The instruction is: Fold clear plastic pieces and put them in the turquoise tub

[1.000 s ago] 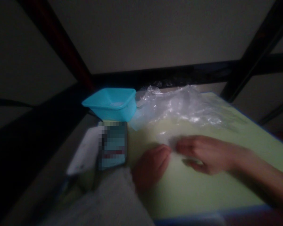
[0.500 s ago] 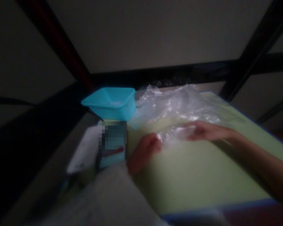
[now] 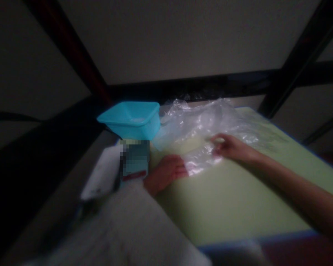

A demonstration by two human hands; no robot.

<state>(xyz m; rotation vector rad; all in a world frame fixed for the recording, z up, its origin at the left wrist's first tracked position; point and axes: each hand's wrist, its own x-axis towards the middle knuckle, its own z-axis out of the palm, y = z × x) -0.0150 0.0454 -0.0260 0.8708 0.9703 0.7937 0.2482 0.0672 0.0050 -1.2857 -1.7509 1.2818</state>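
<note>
A small clear plastic bag (image 3: 197,163), crinkled and shiny, lies between my two hands over the pale green tabletop (image 3: 233,207). My left hand (image 3: 169,170) is closed on the bag's left end, its fingers pressed together. At the other end, my right hand (image 3: 229,147) has its forefinger apart from the lower digits, which touch or nearly touch the plastic. Behind both hands spreads a large heap of clear plastic (image 3: 211,120). Blur hides the finer finger contacts.
A turquoise basin (image 3: 147,129) stands at the back left. In front of it is a partly pixelated box-like thing (image 3: 134,162), beside a white object (image 3: 102,171). Light cloth (image 3: 138,225) covers the lower left. Dark frame bars and a wall stand behind the table.
My right hand has moved slightly left and its fingers have spread from a pinch. My left hand's fingers have flattened against the bag, which sits a little lower.
</note>
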